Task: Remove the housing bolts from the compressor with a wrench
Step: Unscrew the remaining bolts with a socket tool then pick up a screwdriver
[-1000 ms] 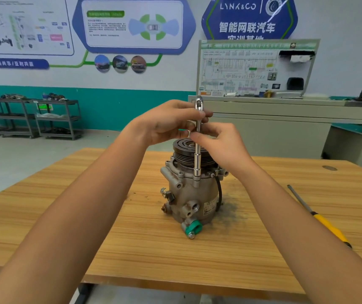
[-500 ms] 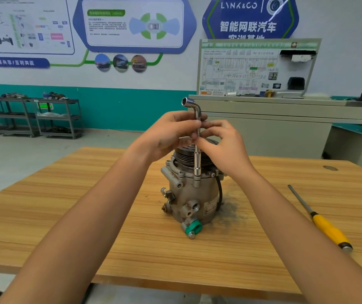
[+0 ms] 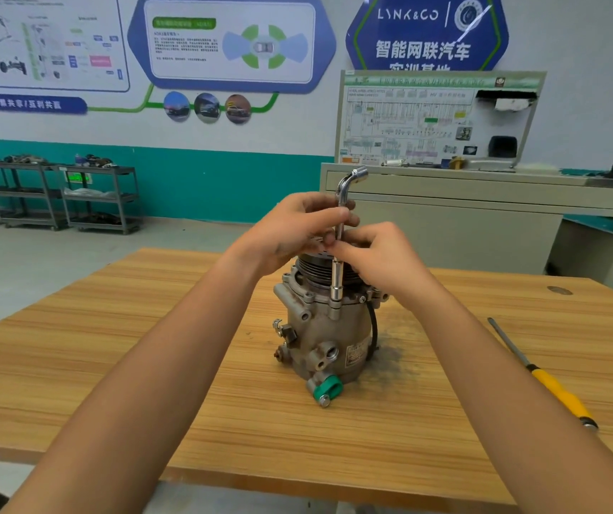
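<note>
Pale wood-grain laminate covers the tabletop (image 3: 149, 365), and the compressor (image 3: 329, 339) stands upright on it, pulley (image 3: 316, 267) on top, set in from every visible edge with bare board all round its base. A chrome L-shaped wrench (image 3: 336, 280) rises vertically from the near side of the housing flange, just below the pulley. Its lower socket end is seated there and hides whatever bolt head it covers, while its short bent arm at the top points right and away. Both hands meet on the shaft above the pulley. The left hand (image 3: 290, 231) has its fingers curled round the shaft just under the bend, and the right hand (image 3: 382, 257) pinches the shaft a little lower with its fingertips, the two touching. Both forearms come in from the near edge and leave the compressor's front face uncovered, including a green cap (image 3: 329, 388) at its foot. A dark smudge (image 3: 397, 359) marks the board just right of the base. A yellow-handled screwdriver (image 3: 557, 391) lies on the right side of the tabletop, well apart from the compressor, its shaft angled toward the far edge. Beyond the far edge is open floor, with a grey cabinet (image 3: 445, 217) behind on the right and metal shelf carts (image 3: 101, 196) along the wall on the left.
</note>
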